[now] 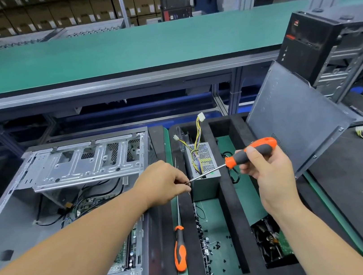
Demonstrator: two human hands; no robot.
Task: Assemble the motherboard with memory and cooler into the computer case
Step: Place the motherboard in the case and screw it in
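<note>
Head view: right hand point(266, 167) grips the screwdriver point(246, 154) by its handle; left hand point(167, 183) pinches its shaft tip. Computer case point(67, 201) lies open at left, motherboard point(127, 253) inside, beside the foam tray point(230, 200).

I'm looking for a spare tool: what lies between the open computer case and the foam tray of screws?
In the head view, a second screwdriver lies on the strip between the computer case and the foam tray, handle toward the person.
</note>
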